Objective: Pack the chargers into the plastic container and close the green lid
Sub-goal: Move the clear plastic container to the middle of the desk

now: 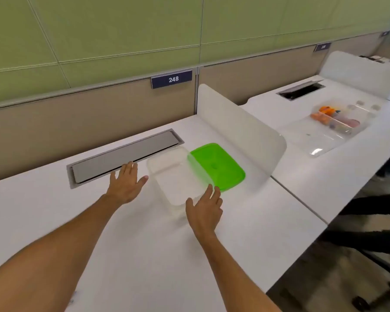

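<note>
A clear plastic container point(175, 176) stands open on the white desk, and nothing shows inside it. The green lid point(221, 165) lies upside down just to its right, touching its edge. My left hand point(126, 183) hovers open to the left of the container, fingers spread. My right hand point(205, 208) is open at the container's near right corner, its fingertips close to the lid's front edge. No chargers are in view.
A grey cable hatch point(124, 156) is set into the desk behind my left hand. A white divider panel point(241, 127) rises to the right of the lid. The neighbouring desk holds a clear organiser tray point(338, 120) with orange items. The desk's edge runs at lower right.
</note>
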`<state>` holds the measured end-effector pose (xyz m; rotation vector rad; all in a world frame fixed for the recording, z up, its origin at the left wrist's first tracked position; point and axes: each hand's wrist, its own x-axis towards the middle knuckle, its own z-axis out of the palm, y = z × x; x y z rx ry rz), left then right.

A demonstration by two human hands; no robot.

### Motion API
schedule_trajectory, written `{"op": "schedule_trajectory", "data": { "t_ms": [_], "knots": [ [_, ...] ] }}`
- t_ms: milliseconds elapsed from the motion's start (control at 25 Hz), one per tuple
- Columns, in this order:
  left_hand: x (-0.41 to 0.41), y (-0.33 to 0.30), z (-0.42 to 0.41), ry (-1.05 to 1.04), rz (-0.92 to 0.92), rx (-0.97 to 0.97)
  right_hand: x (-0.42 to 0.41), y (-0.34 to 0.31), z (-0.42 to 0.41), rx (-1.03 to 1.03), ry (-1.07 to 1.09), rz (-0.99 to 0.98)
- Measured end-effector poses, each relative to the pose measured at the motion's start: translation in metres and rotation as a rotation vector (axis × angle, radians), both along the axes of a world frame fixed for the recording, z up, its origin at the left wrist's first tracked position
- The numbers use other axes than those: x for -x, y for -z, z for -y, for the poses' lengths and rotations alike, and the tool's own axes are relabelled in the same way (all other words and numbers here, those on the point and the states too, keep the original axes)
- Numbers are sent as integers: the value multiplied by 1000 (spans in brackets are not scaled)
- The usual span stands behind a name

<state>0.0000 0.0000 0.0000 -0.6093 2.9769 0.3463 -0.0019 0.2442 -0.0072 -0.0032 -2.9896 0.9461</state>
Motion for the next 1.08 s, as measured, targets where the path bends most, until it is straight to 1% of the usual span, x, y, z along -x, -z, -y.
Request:
{"op": "schedule_trajectory", "data": {
  "t_ms": [120,200,280,400,520,600,800,960,1080],
  "knots": [
    [15,7,-2,-3,27,-47,2,2,1,207,167,165],
    [23,15,-5,0,38,-90,4,5,4,292,211,274],
    [32,18,-7,-23,35,-165,9,6,8,366,248,328],
    [44,17,-9,-92,1,-334,10,8,13,433,261,346],
    [55,13,-9,-190,-23,-600,10,10,17,483,263,346],
    [60,8,-9,-251,-13,-768,12,11,19,502,270,344],
    [68,1,-1,-290,-72,-1001,11,10,25,474,261,317],
    [56,-8,11,-342,-148,-1007,13,3,31,429,224,265],
    [40,-19,22,-412,-255,-1033,20,-4,39,412,153,229]
  ]
}}
